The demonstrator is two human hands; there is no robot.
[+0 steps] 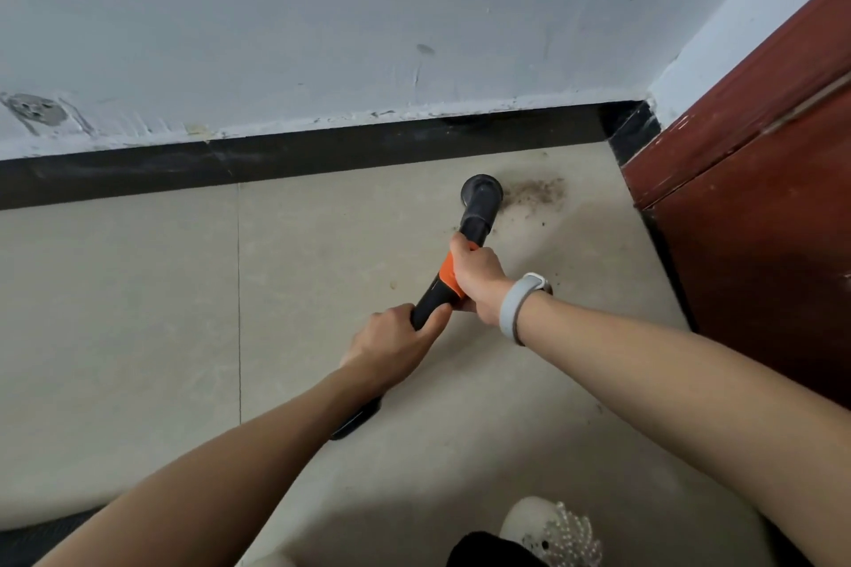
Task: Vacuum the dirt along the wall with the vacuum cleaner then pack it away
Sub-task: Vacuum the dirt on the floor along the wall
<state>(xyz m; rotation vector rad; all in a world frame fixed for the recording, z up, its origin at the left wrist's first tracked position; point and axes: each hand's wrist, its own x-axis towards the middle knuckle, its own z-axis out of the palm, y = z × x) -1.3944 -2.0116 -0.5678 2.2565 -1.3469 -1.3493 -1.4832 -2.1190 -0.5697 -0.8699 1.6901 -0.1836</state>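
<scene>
Beige floor tiles point(138, 290) meet a black baseboard point(322, 152) across the frame's middle. Both hands grip the vacuum cleaner point(442, 285): left hand point(391, 341) low on the handle, right hand point(476, 276) at the orange band. Its round nozzle point(481, 191) sits just left of the dirt point(536, 193). A fast push may scatter crumbs toward the red-brown door point(760, 198).

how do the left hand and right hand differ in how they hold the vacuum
The right hand grips the vacuum farther forward, over its orange band; the left hand grips the black handle farther back. Only the right wrist wears a grey band. Both curl round the vacuum.
</scene>
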